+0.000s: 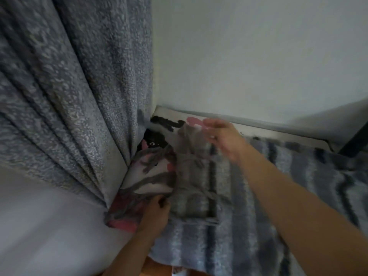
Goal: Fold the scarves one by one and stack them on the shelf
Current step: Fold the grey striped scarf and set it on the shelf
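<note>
Head view, blurred throughout. Grey scarf (191, 176) at centre frame, lying partly folded on a blue-and-grey striped blanket (258, 216) that fills the lower right. Scarf fringe trailing off its left edge onto a white pillow (147, 176) with pink and black print, wedged in the corner at centre left. Left hand (157, 214) low at centre, fingers curled down at the scarf's lower left corner, apparently gripping the cloth there; blur makes the exact grip hard to read. Right hand (223, 136) reaching in from the lower right, raised just above the scarf's upper end, fingers spread and loosely bent; whether touching or pinching the cloth, cannot tell. Heavy blue-grey curtain (69, 86) hanging in folds over the upper left, its hem meeting the pillow. Pale wall (258, 56) across the upper right. Pale smooth surface (39, 216) in the lower left, too smeared to identify. Dark post (354, 136) at the right edge. Sliver of wood-toned floor (157, 269) at bottom centre, between the forearms.
</note>
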{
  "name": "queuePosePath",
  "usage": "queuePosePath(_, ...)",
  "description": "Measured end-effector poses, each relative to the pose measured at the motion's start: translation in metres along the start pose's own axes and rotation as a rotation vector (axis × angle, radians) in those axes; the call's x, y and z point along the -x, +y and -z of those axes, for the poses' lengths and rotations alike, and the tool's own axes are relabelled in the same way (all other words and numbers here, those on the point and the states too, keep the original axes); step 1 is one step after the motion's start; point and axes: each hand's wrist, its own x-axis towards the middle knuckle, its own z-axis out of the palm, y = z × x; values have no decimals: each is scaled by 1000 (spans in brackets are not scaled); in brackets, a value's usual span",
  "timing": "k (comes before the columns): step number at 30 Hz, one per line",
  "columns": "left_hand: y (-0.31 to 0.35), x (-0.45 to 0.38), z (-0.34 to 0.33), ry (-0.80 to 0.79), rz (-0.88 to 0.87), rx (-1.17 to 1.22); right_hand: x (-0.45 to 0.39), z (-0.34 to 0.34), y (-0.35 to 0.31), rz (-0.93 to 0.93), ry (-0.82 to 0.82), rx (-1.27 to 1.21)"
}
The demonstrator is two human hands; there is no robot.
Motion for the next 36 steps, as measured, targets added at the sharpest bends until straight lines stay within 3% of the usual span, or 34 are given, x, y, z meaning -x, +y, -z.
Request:
queuePosePath(2, -1, -3, 3, -32, 20, 12, -23, 24, 9, -9, 167, 425)
queuePosePath(5, 3, -7, 7, -72, 69, 9, -52, 52, 29, -57, 51, 1093)
queuePosePath(10, 39, -42, 13, -34, 12, 69, -82, 81, 55, -21, 99, 1597)
queuePosePath(13, 61, -81, 6, 15, 38, 296, -75, 99, 61, 67, 133, 1660)
queuePosePath(15, 80, -93, 1, 47, -31, 296, -64, 110, 59, 136, 62, 1615)
queuePosePath(18, 103, -85, -12, -110, -17, 264, -55, 131, 45, 267, 145, 1550)
queuePosePath(21, 110, -84, -19, -136, -44, 34, -67, 147, 29, 244, 223, 1655)
queuePosePath(24, 125, -90, -10, 24, -147, -585, -85, 144, 39, 59, 94, 1717)
queuePosePath(25, 135, -92, -3, 113, -232, -674, -87, 141, 47, 14, 66, 1707)
queuePosePath(28, 169, -123, 11, 263, -497, -466, -79, 136, 65, 51, 156, 1661)
queuePosePath(31, 199, -189, 12, 136, -505, -433, -64, 147, 64, 67, 171, 1641)
queuePosePath(34, 209, -232, -7, -164, -562, -822, -45, 171, 40, -97, 63, 1545)
queuePosePath(36, 204, -241, -19, -213, -647, -968, -29, 183, 20, -128, -15, 1507)
